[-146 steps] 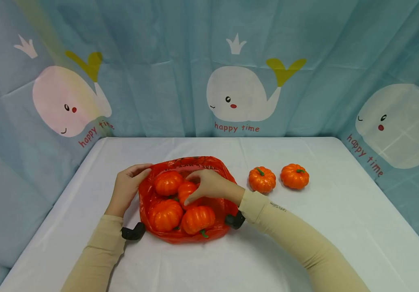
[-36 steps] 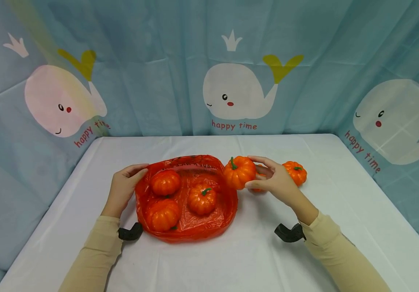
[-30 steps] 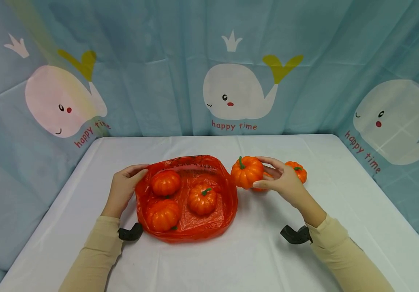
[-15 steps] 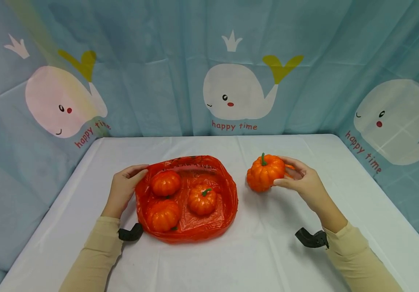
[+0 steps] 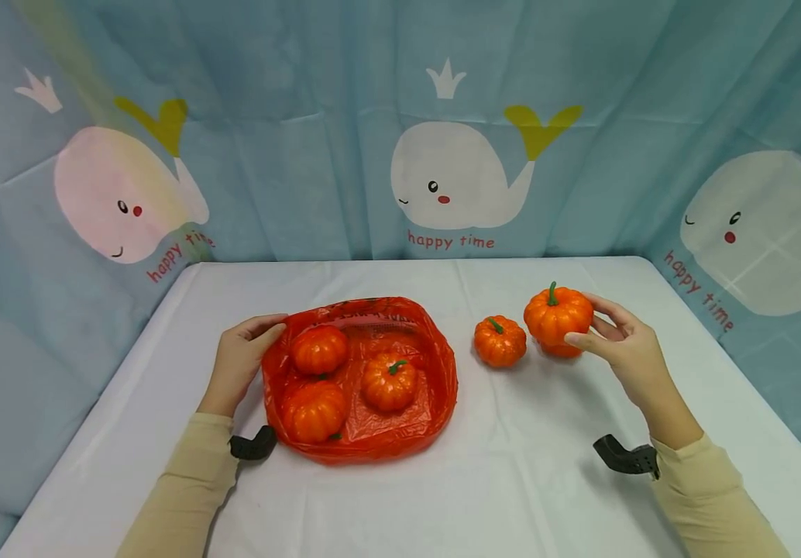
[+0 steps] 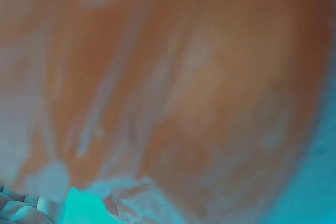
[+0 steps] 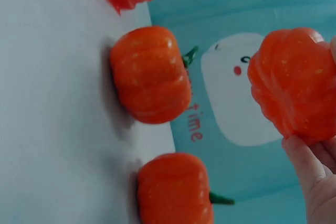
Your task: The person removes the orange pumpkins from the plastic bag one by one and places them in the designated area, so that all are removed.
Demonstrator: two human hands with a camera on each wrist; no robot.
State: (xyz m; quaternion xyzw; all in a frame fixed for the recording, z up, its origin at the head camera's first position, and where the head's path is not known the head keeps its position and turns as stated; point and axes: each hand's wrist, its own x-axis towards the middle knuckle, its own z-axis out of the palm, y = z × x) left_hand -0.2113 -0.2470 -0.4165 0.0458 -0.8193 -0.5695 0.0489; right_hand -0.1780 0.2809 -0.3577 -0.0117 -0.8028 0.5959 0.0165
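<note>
My right hand (image 5: 627, 345) holds a small orange pumpkin (image 5: 558, 314) with a green stem, raised above the table. In the right wrist view the same pumpkin (image 7: 296, 85) hangs clear of the tabletop, fingers and thumb at its side. Behind and below it, a second pumpkin (image 5: 561, 351) is mostly hidden; another pumpkin (image 5: 500, 342) sits just left. My left hand (image 5: 238, 358) pinches the left rim of a red plastic bag (image 5: 400, 442). Inside that bag lie three pumpkins, one of them (image 5: 389, 382) on the right. The bag's wall (image 6: 173, 103) fills the left wrist view, blurred.
A white cloth covers the table (image 5: 470, 496). Blue curtains (image 5: 303, 178) printed with whales stand behind it and at both sides. Black wrist mounts, one on the left (image 5: 254, 444) and one on the right (image 5: 626, 456), stick out from the sleeves.
My right hand has lifted a pumpkin out of the bag and carried it rightward, past the pumpkin on the table, to over the far right one. My left hand stays at the bag's rim.
</note>
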